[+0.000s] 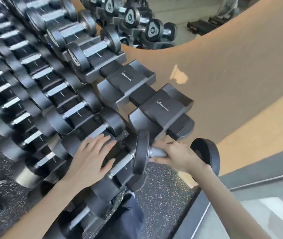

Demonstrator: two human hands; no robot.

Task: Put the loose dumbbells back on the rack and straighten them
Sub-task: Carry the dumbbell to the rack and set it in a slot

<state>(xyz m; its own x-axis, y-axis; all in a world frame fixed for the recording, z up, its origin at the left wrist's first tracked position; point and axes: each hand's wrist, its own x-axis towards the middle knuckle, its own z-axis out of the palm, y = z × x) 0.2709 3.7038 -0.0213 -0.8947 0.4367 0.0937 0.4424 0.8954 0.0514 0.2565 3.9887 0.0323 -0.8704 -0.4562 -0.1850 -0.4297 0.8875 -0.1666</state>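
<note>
A black dumbbell (142, 152) with round heads and a knurled steel handle hangs in the air at the right end of the rack (92, 73). My right hand (176, 156) grips its handle, just below two bare saddles (161, 107) on the top tier. My left hand (92, 157) lies flat with straight fingers on a dumbbell (120, 167) that sits in a lower-tier saddle. Rows of black dumbbells fill the rest of the rack to the left.
A tan wall (232, 75) runs behind and to the right of the rack. A mirror (154, 19) above reflects more dumbbells. Speckled rubber floor (163, 195) lies below, and a grey ledge (257, 169) sits at the lower right.
</note>
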